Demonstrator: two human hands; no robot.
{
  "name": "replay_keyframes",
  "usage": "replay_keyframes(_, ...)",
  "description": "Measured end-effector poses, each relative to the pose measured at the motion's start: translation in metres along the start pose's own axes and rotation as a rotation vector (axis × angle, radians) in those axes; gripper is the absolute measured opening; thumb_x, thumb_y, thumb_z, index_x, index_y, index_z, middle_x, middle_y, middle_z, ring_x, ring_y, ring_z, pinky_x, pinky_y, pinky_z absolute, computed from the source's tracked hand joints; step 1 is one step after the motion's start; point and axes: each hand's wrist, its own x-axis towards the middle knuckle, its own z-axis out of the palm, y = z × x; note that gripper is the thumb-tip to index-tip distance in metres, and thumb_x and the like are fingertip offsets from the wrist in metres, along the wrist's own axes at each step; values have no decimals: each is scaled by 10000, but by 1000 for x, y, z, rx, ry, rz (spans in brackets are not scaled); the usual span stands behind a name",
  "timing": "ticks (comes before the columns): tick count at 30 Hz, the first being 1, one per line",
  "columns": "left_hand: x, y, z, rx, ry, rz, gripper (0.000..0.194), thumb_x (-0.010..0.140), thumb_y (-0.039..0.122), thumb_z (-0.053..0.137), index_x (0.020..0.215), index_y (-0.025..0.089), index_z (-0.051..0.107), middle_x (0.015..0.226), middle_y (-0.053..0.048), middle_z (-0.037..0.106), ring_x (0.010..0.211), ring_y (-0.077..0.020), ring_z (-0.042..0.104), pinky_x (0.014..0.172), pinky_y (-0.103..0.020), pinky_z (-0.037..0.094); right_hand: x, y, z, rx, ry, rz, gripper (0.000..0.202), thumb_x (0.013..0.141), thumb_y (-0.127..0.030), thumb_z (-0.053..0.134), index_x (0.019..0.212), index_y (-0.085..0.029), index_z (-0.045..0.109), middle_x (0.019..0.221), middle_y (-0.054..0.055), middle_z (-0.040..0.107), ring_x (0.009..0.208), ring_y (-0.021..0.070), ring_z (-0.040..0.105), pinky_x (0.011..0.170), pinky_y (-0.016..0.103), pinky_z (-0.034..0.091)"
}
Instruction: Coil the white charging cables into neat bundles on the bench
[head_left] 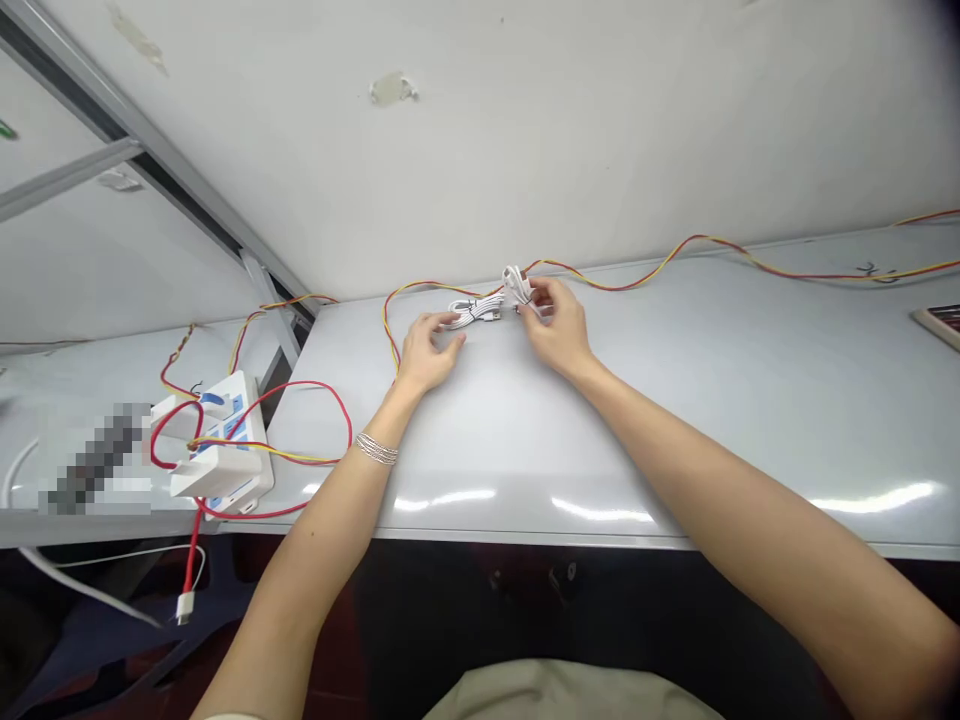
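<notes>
Near the back of the grey table [480, 420], two coiled white USB cables lie close together. My right hand [557, 325] is closed on the right-hand white USB cable [516, 285], its thumb and fingers pinching the bundle, which is tilted upward. Beside it, the left-hand white USB cable [474, 311] rests on the table, bound with a dark tie, its plug pointing right. My left hand [430, 352] is at that coil's left end, thumb and fingers apart, fingertips touching or very near it. A silvery bracelet [376, 449] circles my left wrist.
Red and yellow wires [637, 283] run along the wall's foot. At left, a white power strip [251, 430] holds plugged-in adapters, with red cables looping toward my left forearm. A metal frame post [270, 290] stands behind it. A beige-edged object [937, 325] sits far right.
</notes>
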Motion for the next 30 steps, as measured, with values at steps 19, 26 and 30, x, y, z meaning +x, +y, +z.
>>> replay_keyframes(19, 1, 1, 0, 36, -31, -121, 203, 818, 309, 726, 943, 161, 787, 973, -102, 752, 772, -179, 650, 793, -341, 528, -2, -12, -2, -349, -196, -65, 333, 904, -161, 520, 1181, -160, 704, 1197, 146, 696, 1133, 309, 598, 1043, 485, 446)
replay_keyframes(26, 2, 3, -5, 171, 41, -231, 230, 855, 337, 681, 982, 181, 790, 1040, -103, 763, 865, -223, 679, 866, -384, 521, 5, -1, -16, -636, -203, 225, 646, 817, -76, 511, 1459, -144, 535, 1600, 179, 396, 1457, 354, 344, 1161, 554, 310)
replay_keyframes(30, 2, 4, -6, 204, 55, -247, 225, 862, 327, 664, 985, 187, 792, 1043, -98, 749, 859, -216, 677, 871, -377, 529, 2, 4, -11, -653, -206, 221, 484, 876, -131, 504, 1346, -165, 616, 1475, 203, 490, 1306, 375, 442, 1091, 564, 342)
